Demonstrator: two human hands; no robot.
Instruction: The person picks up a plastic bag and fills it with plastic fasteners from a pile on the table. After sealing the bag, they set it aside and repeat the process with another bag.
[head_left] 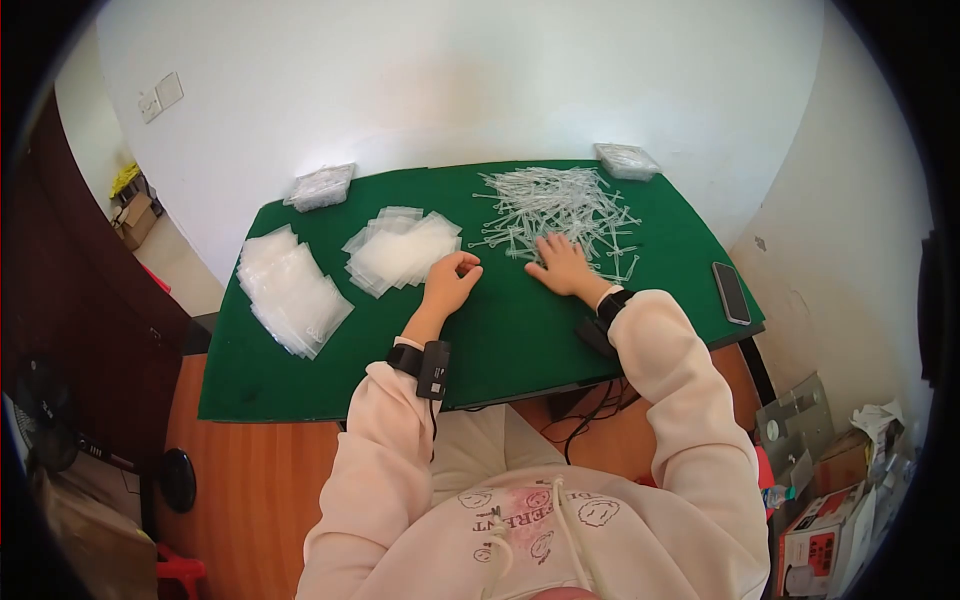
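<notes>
My right hand [565,268] lies with fingers spread at the near edge of a loose heap of clear thin plastic sticks [550,205], some with small loops at the ends. Its fingertips touch the heap. My left hand [453,284] is raised over the cloth with its fingers curled in, close to the right side of a pile of clear plastic bags [400,250]. Whatever may be between those fingers is hidden. Farther left, a second stack of overlapping clear bags [290,290] lies fanned towards me.
The table has a green cloth [500,350]. Packed clear bundles sit at its back left [322,187] and back right [627,161] corners. A phone [731,293] lies near the right edge. A white wall [460,90] stands behind. Cables [590,415] hang below the front edge.
</notes>
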